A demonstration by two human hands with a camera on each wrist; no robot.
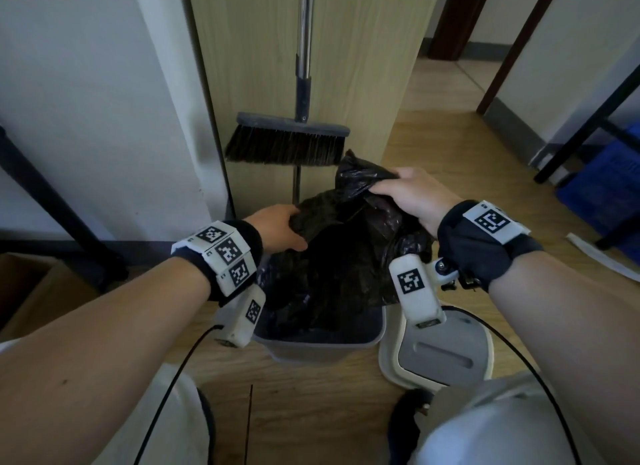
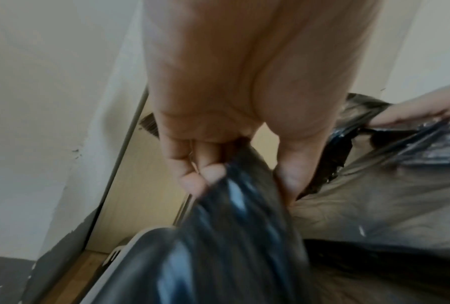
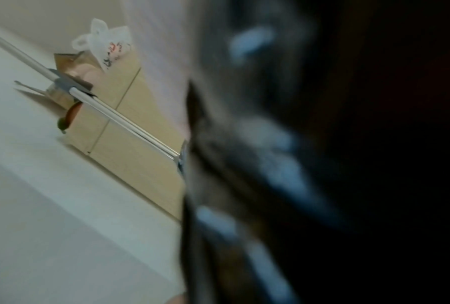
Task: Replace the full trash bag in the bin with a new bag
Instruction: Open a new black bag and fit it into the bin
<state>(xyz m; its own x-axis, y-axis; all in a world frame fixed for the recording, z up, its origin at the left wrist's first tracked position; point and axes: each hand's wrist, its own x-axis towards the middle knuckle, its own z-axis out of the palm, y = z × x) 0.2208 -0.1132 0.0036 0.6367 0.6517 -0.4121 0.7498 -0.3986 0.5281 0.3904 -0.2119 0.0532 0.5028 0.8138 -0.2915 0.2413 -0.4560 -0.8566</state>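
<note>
Wood-grain flooring (image 1: 433, 146) runs under everything, with a pale wooden panel (image 1: 363, 49) rising behind and a white wall (image 1: 86, 84) to the left. On the floor stands a grey plastic bin (image 1: 318, 347), squarish with rounded corners, and in it sits a black trash bag (image 1: 346, 257) — thin, crinkled, glossy film, its top gathered upward above the rim. The left hand (image 1: 277, 229) grips a bunched fold of the bag's left edge, fingers and thumb curled around the plastic; the left wrist view shows the film pinched between fingertips (image 2: 192, 181) and thumb. The right hand (image 1: 412, 194) clutches the bag's upper right portion, raised a little higher, fingers closed over a crumpled peak of plastic. The right wrist view is mostly blurred dark film.

Just behind the bin a broom (image 1: 287, 142) leans upright against the panel — dark stiff bristles, grey head, metal handle. Beside the bin on the right lies a white and grey lid (image 1: 440, 357), flat on the floor. A blue crate (image 1: 609, 184) sits under a dark frame at far right, and a cardboard box (image 1: 31, 291) at far left.
</note>
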